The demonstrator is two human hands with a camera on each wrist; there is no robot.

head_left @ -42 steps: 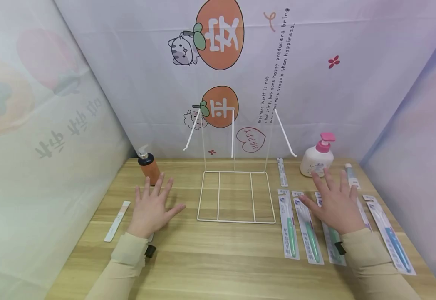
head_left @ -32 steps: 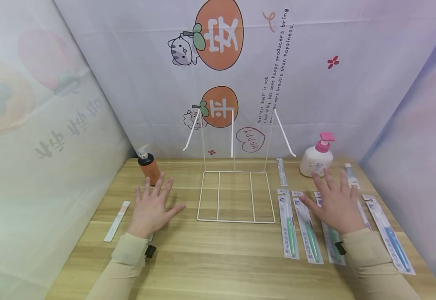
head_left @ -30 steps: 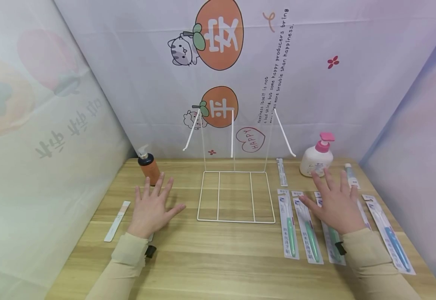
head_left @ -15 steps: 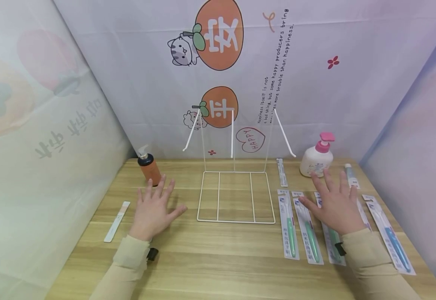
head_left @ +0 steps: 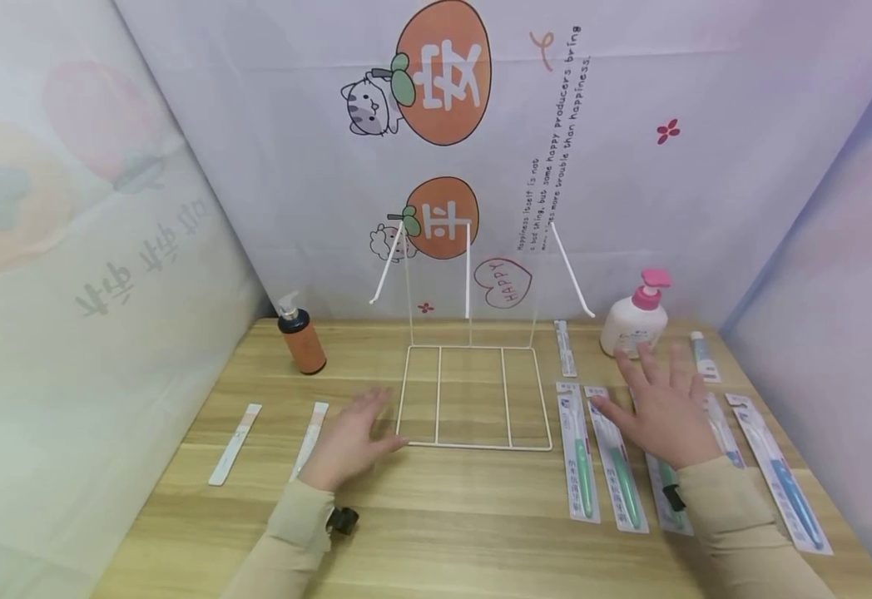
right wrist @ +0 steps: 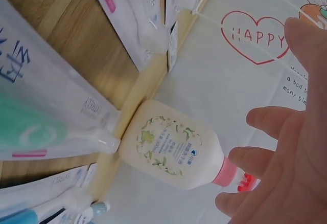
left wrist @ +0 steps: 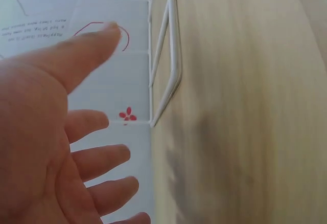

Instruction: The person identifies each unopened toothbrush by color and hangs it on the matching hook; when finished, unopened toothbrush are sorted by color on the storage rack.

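Observation:
My left hand [head_left: 351, 441] is over the table at the near left corner of a white wire rack [head_left: 473, 447], its fingers loosely extended and holding nothing. In the left wrist view the rack's base [left wrist: 174, 40] stands a little beyond the thumb. Three long white prongs stick out from the rack's top. My right hand [head_left: 666, 413], fingers spread, hovers over several packaged toothbrushes [head_left: 580, 466] with green or blue handles. Ahead of its fingertips stands a white pump bottle [right wrist: 168, 144] with a pink top.
At the back left is an orange bottle [head_left: 304, 343] with a black collar and pump. Two slim white packets [head_left: 235, 445] lie on the left side. A narrow packet [head_left: 565, 349] lies right of the rack, and a small tube [head_left: 703, 358] at the far right. Printed cloth surrounds the table [head_left: 436, 532].
My left hand has moved right, from near the orange bottle to the rack's corner, uncovering a slim white packet. The right hand has lifted and shifted slightly; the head view has tilted a little.

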